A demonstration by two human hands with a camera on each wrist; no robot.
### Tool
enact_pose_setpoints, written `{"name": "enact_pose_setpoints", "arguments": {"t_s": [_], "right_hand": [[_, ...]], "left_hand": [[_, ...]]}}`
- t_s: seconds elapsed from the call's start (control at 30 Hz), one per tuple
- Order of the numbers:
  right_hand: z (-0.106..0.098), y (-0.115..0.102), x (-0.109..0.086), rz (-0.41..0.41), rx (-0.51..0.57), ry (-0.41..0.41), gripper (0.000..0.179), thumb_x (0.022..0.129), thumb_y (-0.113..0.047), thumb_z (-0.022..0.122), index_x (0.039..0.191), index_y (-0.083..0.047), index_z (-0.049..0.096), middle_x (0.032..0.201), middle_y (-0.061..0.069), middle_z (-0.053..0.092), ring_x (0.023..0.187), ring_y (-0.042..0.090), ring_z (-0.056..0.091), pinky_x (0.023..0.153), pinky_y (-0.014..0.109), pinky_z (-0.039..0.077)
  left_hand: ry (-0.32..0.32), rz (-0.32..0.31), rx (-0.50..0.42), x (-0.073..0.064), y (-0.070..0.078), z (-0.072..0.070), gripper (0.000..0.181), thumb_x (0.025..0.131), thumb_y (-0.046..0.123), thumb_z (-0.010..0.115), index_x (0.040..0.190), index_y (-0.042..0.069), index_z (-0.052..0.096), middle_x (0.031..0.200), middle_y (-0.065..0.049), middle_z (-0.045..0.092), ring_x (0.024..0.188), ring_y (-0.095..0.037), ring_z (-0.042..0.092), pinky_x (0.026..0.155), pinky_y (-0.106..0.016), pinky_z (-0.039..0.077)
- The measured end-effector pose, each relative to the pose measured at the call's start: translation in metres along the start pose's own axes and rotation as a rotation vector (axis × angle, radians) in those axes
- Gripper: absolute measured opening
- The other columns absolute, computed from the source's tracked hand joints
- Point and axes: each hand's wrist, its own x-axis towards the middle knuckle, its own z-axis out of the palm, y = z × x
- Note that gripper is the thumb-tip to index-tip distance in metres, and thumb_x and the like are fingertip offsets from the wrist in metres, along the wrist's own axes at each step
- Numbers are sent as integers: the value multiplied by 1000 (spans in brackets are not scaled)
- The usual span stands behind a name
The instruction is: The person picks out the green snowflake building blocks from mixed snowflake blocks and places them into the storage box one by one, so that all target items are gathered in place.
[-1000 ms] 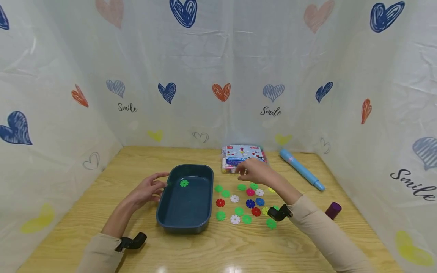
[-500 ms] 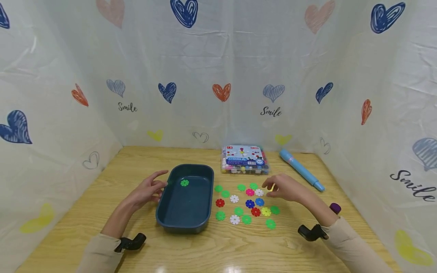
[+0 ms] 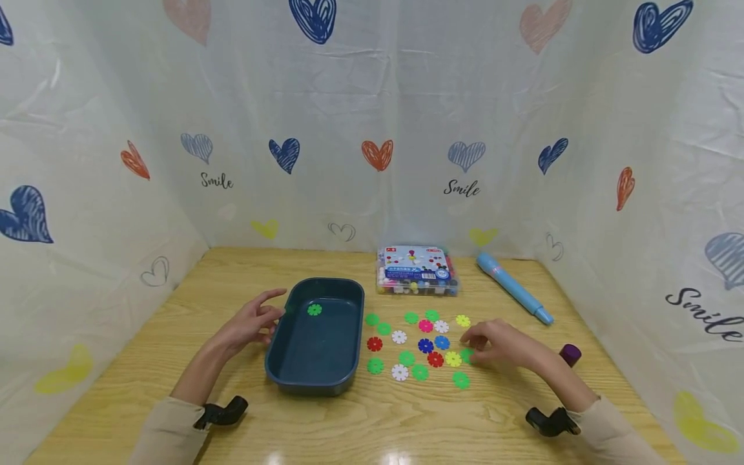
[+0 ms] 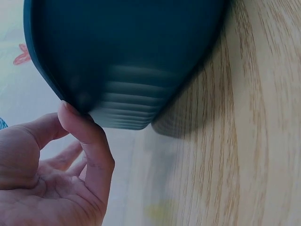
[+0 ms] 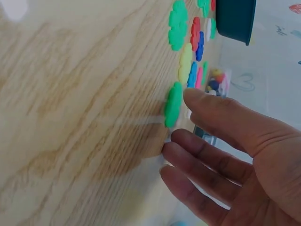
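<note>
My left hand [image 3: 254, 323] touches the rim of a dark blue-green tray [image 3: 273, 361], its fingers loosely bent; in the left wrist view a fingertip [image 4: 70, 108] rests right at the rim. One green snowflake disc [image 3: 314, 310] lies inside the tray. At the right side of the scattered discs, my right hand [image 3: 502, 345] is low over the table, thumb and fingers apart. Closest to it is a green snowflake disc [image 5: 173, 104], partly covered by the fingers in the head view. A yellow snowflake disc [image 3: 453, 359] lies just left of that one.
Several snowflake discs in red [image 3: 374, 344], white, pink, blue and green lie flat right of the tray. Behind them stands a clear box of colourful parts [image 3: 417, 271]. A light blue tube [image 3: 514, 289] and a purple cylinder [image 3: 570, 354] lie at the right. Curtains surround the table.
My right hand has moved from over the box, right and toward me, down to the discs' right edge, uncovering the box and a yellow disc. The left hand stays at the tray.
</note>
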Motion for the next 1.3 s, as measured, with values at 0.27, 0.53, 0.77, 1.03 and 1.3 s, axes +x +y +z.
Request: {"name": "enact_pose_setpoints", "arguments": {"t_s": [0.27, 0.53, 0.77, 1.03, 1.3], "right_hand": [[3, -2, -2, 37, -18, 6, 32, 84, -25, 77, 110, -8, 71, 100, 2, 69, 84, 15, 63, 72, 25, 53], [8, -1, -1, 40, -22, 4, 31, 82, -24, 79, 108, -9, 71, 97, 1, 64, 83, 13, 59, 70, 23, 50], [8, 0, 0, 60, -2, 1, 29, 82, -23, 79, 106, -8, 70, 97, 2, 63, 81, 12, 58, 69, 22, 49], [10, 5, 3, 72, 44, 11, 22, 82, -20, 79, 99, -10, 70, 91, 2, 61, 76, 11, 56, 66, 21, 48], [11, 10, 5, 96, 76, -5, 20, 83, -22, 79, 97, -12, 68, 92, -1, 62, 74, 3, 53, 65, 21, 47]], "left_hand": [[6, -5, 9, -1, 0, 0, 64, 102, 28, 52, 155, 14, 21, 89, 0, 56, 67, -11, 52, 57, -25, 49], [2, -9, 18, -1, 0, 1, 64, 101, 29, 54, 155, 14, 22, 85, 0, 52, 68, -12, 52, 57, -26, 49], [1, -8, 25, -2, 1, 0, 62, 101, 28, 54, 154, 13, 26, 85, 1, 52, 68, -11, 52, 57, -26, 49], [0, -7, 30, -1, 0, 0, 61, 102, 27, 53, 154, 12, 26, 84, 1, 52, 67, -11, 52, 56, -25, 48], [5, 0, 39, -1, -1, 1, 60, 102, 28, 52, 154, 12, 27, 84, 1, 52, 67, -12, 52, 56, -26, 48]]}}
